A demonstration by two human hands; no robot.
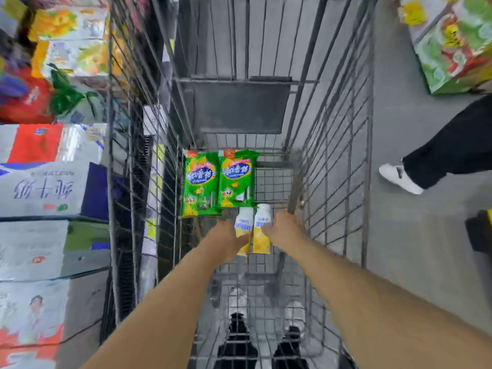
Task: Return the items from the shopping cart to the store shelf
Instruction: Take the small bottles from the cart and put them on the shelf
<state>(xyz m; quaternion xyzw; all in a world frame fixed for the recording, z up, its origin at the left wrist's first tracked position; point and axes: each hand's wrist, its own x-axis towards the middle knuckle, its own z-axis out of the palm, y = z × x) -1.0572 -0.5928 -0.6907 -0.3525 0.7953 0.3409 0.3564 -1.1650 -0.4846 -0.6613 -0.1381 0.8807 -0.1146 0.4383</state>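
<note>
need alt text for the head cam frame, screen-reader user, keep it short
Looking down into a wire shopping cart, the left hand and right hand each grip a white-and-yellow drink bottle: left bottle, right bottle. Two green snack bags lie side by side just beyond. Stacked cartons stand left of the cart.

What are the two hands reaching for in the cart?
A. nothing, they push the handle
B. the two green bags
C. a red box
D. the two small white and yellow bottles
D: the left hand and right hand each close on one of the white and yellow bottles, while the green bags lie untouched beyond them.
</note>
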